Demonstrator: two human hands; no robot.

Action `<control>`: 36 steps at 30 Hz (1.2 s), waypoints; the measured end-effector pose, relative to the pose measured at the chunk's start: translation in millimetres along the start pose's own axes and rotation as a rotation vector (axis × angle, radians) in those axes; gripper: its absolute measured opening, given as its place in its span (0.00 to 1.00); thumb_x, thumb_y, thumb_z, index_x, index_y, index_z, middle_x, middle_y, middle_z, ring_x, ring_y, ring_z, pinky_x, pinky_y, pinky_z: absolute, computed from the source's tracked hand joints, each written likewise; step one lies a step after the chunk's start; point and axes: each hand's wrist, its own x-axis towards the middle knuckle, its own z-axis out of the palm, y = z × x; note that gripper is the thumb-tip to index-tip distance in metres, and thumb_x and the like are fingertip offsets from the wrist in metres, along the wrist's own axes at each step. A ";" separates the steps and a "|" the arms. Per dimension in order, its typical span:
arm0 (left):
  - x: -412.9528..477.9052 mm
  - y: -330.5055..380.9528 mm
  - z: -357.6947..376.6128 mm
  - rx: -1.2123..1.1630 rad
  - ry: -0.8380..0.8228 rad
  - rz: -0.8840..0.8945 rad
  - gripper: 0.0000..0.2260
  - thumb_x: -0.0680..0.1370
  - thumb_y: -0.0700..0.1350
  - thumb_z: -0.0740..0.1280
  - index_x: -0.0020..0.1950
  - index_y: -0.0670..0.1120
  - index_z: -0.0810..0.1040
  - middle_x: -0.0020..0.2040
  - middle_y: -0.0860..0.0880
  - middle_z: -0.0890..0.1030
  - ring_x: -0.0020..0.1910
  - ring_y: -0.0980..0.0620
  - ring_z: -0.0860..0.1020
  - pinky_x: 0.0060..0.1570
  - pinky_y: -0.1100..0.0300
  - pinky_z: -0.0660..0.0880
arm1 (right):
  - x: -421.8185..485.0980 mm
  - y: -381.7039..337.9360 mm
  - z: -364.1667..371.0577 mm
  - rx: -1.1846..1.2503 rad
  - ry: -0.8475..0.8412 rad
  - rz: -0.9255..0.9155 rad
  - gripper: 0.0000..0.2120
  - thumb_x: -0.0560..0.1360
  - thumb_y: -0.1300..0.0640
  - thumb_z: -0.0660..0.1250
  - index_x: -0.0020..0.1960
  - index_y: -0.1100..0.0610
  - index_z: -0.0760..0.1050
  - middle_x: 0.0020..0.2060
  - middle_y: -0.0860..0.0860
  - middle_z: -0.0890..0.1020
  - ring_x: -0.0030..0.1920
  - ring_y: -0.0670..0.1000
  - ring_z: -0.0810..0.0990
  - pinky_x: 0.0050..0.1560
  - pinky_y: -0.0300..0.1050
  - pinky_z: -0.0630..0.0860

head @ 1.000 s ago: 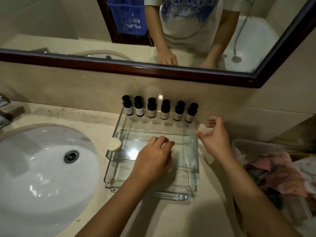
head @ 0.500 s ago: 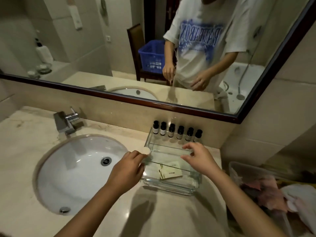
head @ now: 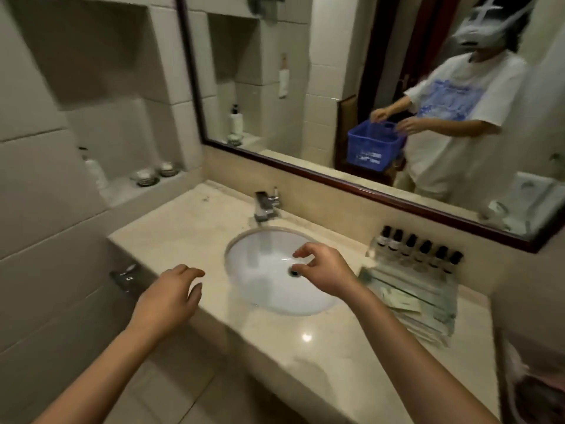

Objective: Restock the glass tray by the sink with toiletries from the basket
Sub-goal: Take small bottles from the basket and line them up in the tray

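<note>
A: Head view: left hand (head: 171,296) and right hand (head: 325,270) empty, fingers loosely apart. Glass tray (head: 437,332) on the surface (head: 275,344), right of the sink (head: 256,270).
B: Basket (head: 374,146) shows only in the mirror. Packets (head: 400,302) look light and flimsy; pinch their edges.

Chrome faucet (head: 267,206), dark-framed mirror (head: 321,87)

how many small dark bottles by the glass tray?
6. Small dark black-capped bottles, one row at the back edge of the clear glass tray, below the mirror, right of the white sink. Blurred frame; none seems hidden.
</note>
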 end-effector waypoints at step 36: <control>-522.4 -363.1 -98.8 -0.163 0.180 -1.813 0.12 0.82 0.47 0.58 0.63 0.47 0.74 0.58 0.48 0.78 0.51 0.50 0.77 0.50 0.54 0.75 | -112.6 -503.4 579.4 -0.318 -1.286 -1.147 0.12 0.75 0.55 0.67 0.58 0.56 0.77 0.57 0.51 0.79 0.51 0.51 0.79 0.48 0.37 0.68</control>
